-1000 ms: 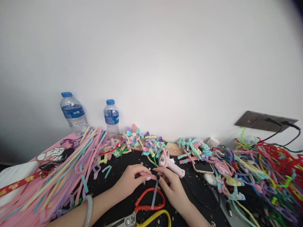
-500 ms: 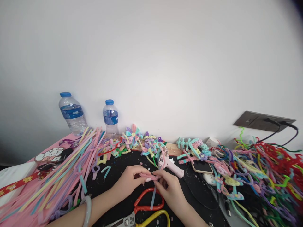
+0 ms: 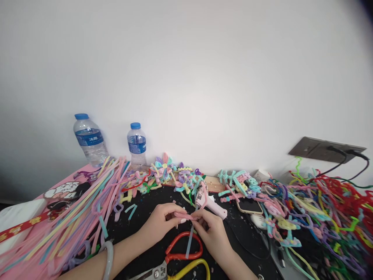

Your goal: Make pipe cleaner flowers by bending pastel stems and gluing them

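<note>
A pink pipe cleaner [image 3: 184, 215], folded into a narrow bundle, is pinched between both hands. My left hand [image 3: 161, 221] closes thumb and fingers on its left part. At its right end, the fingertips of my right hand [image 3: 210, 229] are pressed together on it, partly hiding it. A pink glue gun [image 3: 214, 207] lies just beyond my right hand, with a translucent glue stick [image 3: 190, 243] reaching toward me under the hands. Below them rest scissors [image 3: 184, 256] with one red and one yellow handle loop, on the black mat [image 3: 142, 229].
Long pastel pipe cleaners [image 3: 78, 217] spread over the left. Two water bottles [image 3: 136, 144] stand by the wall. Finished pipe-cleaner flowers [image 3: 163, 167] line the back. A phone [image 3: 249, 206] and a tangled multicoloured pile [image 3: 329, 217] lie right, below a socket plate [image 3: 317, 149] with plugged cables.
The right fingers have shifted slightly at the pink bundle's end, and more of it shows between the hands. Both hands stay in nearly the same place.
</note>
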A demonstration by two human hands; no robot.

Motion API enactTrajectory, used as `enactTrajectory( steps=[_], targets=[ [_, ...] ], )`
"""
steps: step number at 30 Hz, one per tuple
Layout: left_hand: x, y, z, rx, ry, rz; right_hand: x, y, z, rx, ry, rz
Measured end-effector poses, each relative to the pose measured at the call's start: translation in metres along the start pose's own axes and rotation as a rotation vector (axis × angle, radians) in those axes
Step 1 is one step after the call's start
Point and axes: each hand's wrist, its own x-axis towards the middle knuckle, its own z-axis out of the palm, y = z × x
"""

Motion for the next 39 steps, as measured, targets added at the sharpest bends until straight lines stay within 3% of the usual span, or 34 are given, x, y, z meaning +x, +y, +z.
enactTrajectory(
  steps=[27, 39],
  targets=[
    [-0.0008, 0.0001, -0.003, 0.07, 0.059, -0.018, 0.0017, 0.0007, -0.0033, -0.02, -0.007, -0.038],
    [-0.0021, 0.0001, -0.0003, 0.097, -0.022, 0.028, -0.0001, -0.0041, -0.0031, -0.01, -0.052, -0.042]
  ],
)
